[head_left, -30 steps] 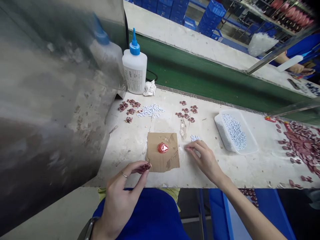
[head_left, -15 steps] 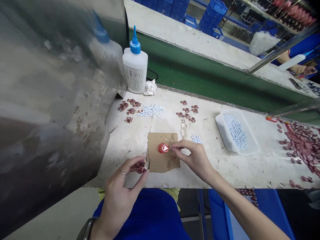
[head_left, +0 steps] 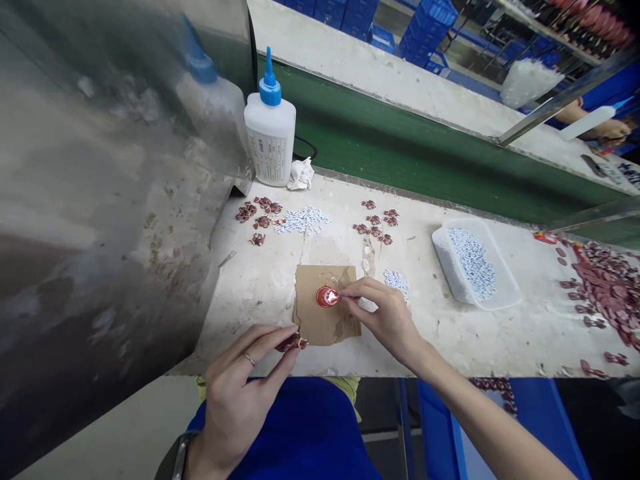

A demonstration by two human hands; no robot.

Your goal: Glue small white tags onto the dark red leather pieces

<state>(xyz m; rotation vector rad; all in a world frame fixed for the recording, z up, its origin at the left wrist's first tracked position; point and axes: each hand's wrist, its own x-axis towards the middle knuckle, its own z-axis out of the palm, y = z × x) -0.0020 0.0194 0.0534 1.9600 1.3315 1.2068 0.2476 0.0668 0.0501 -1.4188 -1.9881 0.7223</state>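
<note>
My left hand (head_left: 245,380) pinches a small brown moulded figure piece (head_left: 292,342) between thumb and fingertips, just off the lower left edge of a cardboard square (head_left: 330,328). On that cardboard rests a small round red cap (head_left: 320,297) with shiny white stuff in it. My right hand (head_left: 385,317) is closed in a pinch at the cap's right rim, on a thin stick whose tip reaches the cap; most of it is hidden by the fingers. A few small white-blue pieces (head_left: 396,281) lie just beyond my right hand.
Behind stand a glue bottle (head_left: 271,140) and crumpled tissue (head_left: 301,175). Brown pieces (head_left: 263,221) and a white-blue pile (head_left: 304,220) lie nearby, with more brown pieces (head_left: 375,221) further right. A clear tub (head_left: 507,287) and heaped brown parts (head_left: 607,293) sit right. A metal panel (head_left: 125,200) borders the left.
The brown piece in my left hand has turned, and the fingers have shifted slightly right around it. My right hand stays almost still at the red cap.
</note>
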